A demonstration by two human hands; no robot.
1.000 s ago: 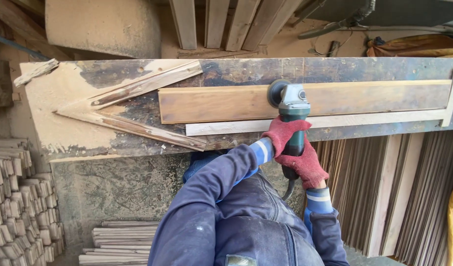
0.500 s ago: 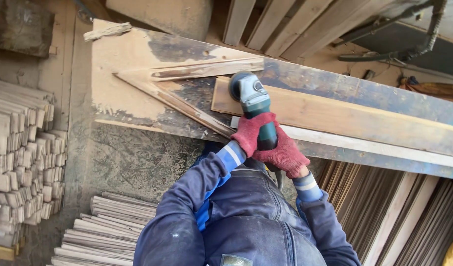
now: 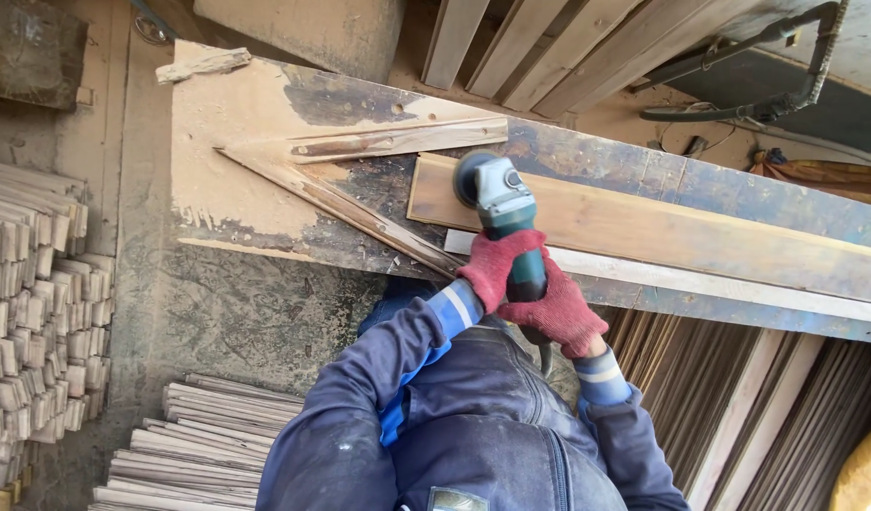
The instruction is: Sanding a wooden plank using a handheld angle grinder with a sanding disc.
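Head view: grinder [image 3: 497, 203] is gripped on its body by 2 red-gloved hands, left hand [image 3: 497, 265] forward, right hand [image 3: 559, 312] behind it, fingers fully wrapped. Its disc end sits on the left end of the plank [image 3: 663, 227], which lies on the dusty bench [image 3: 246, 189]. Grinder judged heavy, rigid, prone to kick; best held by body, clear of disc. Plank stiff, braced by a slat [image 3: 701, 274].

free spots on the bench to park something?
Left end of the bench: the dusty patch between the wood scrap at the far corner and the V of strips. Also the dark strip past the plank, along the far edge. Crowded: the middle, where both hands hold the grinder on the plank's left end.
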